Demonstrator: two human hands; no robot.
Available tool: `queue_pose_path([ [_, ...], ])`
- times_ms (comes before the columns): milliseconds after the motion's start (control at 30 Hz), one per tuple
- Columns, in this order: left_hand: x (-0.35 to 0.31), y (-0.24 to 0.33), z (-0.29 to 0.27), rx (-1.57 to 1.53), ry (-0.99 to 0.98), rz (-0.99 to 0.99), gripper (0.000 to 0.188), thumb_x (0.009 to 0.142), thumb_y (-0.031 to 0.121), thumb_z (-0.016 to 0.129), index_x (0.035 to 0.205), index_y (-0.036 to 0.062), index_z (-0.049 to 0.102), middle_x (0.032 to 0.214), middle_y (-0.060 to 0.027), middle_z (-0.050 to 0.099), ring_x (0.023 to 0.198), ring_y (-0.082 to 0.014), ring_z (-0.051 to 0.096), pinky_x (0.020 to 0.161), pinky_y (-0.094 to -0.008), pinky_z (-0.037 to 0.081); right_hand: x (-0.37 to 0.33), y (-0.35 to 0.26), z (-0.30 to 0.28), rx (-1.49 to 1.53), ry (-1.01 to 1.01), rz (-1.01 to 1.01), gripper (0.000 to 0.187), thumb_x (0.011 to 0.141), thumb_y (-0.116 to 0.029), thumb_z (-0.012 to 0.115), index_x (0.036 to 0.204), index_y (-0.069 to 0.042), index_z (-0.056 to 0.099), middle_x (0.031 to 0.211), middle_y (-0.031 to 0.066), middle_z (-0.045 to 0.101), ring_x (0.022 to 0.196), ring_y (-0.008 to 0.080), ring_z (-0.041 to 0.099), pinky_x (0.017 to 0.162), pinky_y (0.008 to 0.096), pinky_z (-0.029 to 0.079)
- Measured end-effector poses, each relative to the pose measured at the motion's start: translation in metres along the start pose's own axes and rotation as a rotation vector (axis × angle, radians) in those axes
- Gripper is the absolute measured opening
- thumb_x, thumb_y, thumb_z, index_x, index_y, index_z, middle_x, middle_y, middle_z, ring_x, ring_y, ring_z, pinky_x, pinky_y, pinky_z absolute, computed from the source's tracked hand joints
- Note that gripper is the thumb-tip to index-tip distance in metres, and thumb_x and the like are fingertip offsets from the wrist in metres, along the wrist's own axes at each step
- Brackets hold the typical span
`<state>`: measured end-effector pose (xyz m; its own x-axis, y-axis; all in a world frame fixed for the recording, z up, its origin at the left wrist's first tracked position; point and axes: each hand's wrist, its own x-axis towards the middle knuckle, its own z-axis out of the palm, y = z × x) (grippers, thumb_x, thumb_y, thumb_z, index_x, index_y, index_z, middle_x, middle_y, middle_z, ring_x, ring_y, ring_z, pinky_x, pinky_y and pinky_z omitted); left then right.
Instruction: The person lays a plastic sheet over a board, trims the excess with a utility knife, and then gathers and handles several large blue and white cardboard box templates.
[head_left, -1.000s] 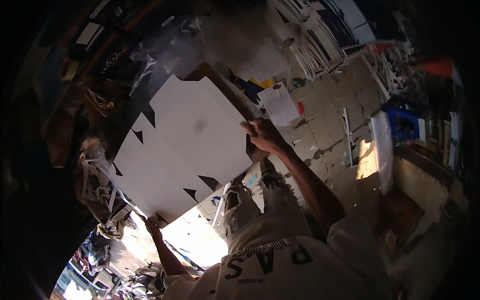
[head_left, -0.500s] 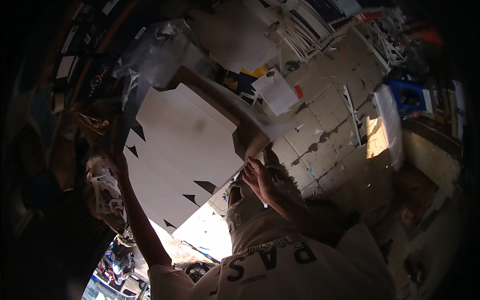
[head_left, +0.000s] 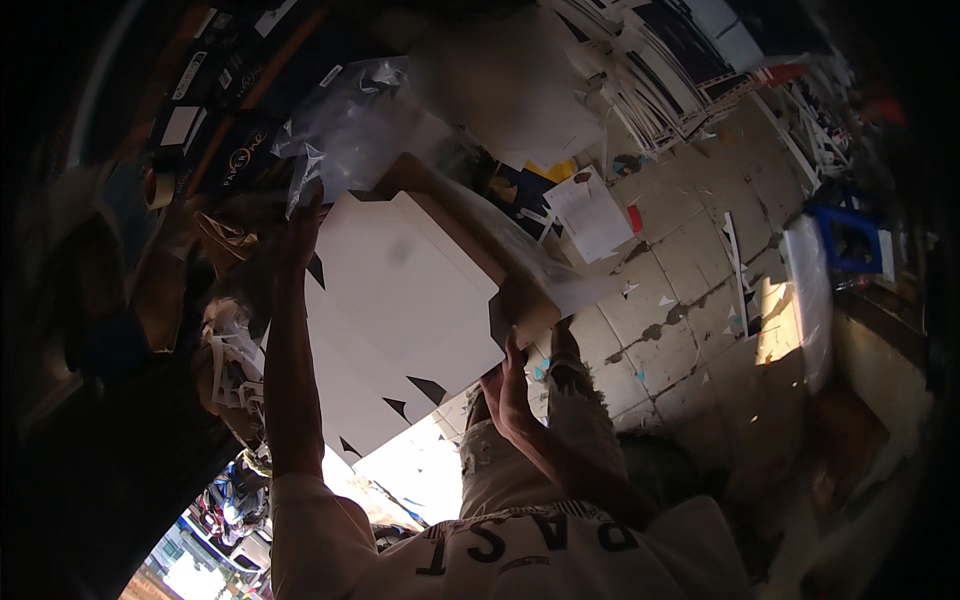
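A large white card sheet (head_left: pixel 400 300) with dark triangular notches along its edges lies tilted before me, a smudge on its upper part. Beneath it, a brown cardboard piece (head_left: pixel 470 220) shows along the far and right sides. My left arm stretches along the sheet's left side, and my left hand (head_left: pixel 306 215) touches its far left edge; the fingers are lost in shadow. At the near right corner, my right hand (head_left: pixel 508 395) rests against the edge with its thumb raised and apart from the fingers. Clear plastic wrap (head_left: pixel 350 110) lies beyond the sheet.
Dark boxes (head_left: pixel 230 140) stand at the far left beside a tape roll (head_left: pixel 158 188). White offcut strips (head_left: pixel 660 85) are piled at the far right. A printed paper (head_left: pixel 590 215) and scraps lie on the tiled floor (head_left: pixel 680 300). A blue plastic stool (head_left: pixel 845 240) stands right.
My left hand has moved from the left edge up to the far left edge. My right hand has come against the near right corner. The view has shifted, moving the scene rightward and down.
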<state>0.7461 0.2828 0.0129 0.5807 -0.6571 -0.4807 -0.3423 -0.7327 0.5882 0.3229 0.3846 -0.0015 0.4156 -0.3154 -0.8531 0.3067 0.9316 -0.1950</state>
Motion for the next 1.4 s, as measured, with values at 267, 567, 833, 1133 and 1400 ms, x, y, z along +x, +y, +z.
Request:
queue_pose_path([
  [267, -0.166, -0.004, 0.034, 0.395, 1.092, 0.330, 0.008, 0.090, 0.007, 0.064, 0.092, 0.0021, 0.070, 0.085, -0.0111, 0.073, 0.077, -0.0274, 0.071, 0.075, -0.0394, 0.053, -0.014, -0.103, 0.042, -1.389, 0.060, -0.854, 0.083, 0.096, -0.032, 0.058, 0.152, 0.006, 0.010, 0.156, 0.0324, 0.013, 0.145, 0.0454, 0.018, 0.116, 0.0532, 0.024],
  [567, -0.227, -0.095, 0.108, 0.374, 0.940, -0.235, 0.023, 0.103, 0.025, 0.045, 0.118, 0.0091, 0.051, 0.112, -0.0132, 0.052, 0.107, -0.0330, 0.047, 0.091, -0.0508, 0.038, -0.027, -0.093, 0.078, -1.367, 0.011, -1.198, 0.054, 0.088, -0.009, 0.069, 0.137, 0.001, 0.048, 0.120, 0.0220, 0.059, 0.112, 0.0366, 0.058, 0.093, 0.0427, 0.049],
  [833, -0.247, -0.115, 0.103, 0.325, 0.928, -0.068, 0.029, 0.102, 0.025, 0.045, 0.125, 0.0075, 0.050, 0.122, -0.0138, 0.050, 0.113, -0.0328, 0.045, 0.097, -0.0495, 0.034, -0.154, -0.016, 0.132, -1.184, -0.759, -1.336, 0.036, 0.084, -0.015, 0.067, 0.118, -0.003, 0.064, 0.112, 0.0083, 0.065, 0.100, 0.0195, 0.063, 0.086, 0.0344, 0.051],
  [1133, -0.254, -0.109, 0.101, 0.265, 0.941, 0.002, 0.037, 0.098, 0.031, 0.049, 0.127, 0.0068, 0.050, 0.126, -0.0151, 0.049, 0.115, -0.0332, 0.045, 0.098, -0.0496, 0.033, -0.157, 0.020, 0.131, -1.283, -1.120, -1.270, 0.026, 0.087, -0.018, 0.068, 0.111, -0.007, 0.067, 0.108, 0.0046, 0.066, 0.102, 0.0154, 0.065, 0.092, 0.0337, 0.051],
  [1400, -0.251, -0.107, 0.097, 0.208, 0.964, 0.072, 0.045, 0.095, 0.036, 0.053, 0.129, 0.0062, 0.050, 0.129, -0.0163, 0.049, 0.117, -0.0336, 0.045, 0.099, -0.0496, 0.033, -0.155, -0.003, 0.142, -1.263, -1.110, -1.218, 0.033, 0.081, -0.016, 0.076, 0.110, -0.004, 0.067, 0.104, 0.0063, 0.068, 0.092, 0.0155, 0.066, 0.077, 0.0294, 0.056],
])
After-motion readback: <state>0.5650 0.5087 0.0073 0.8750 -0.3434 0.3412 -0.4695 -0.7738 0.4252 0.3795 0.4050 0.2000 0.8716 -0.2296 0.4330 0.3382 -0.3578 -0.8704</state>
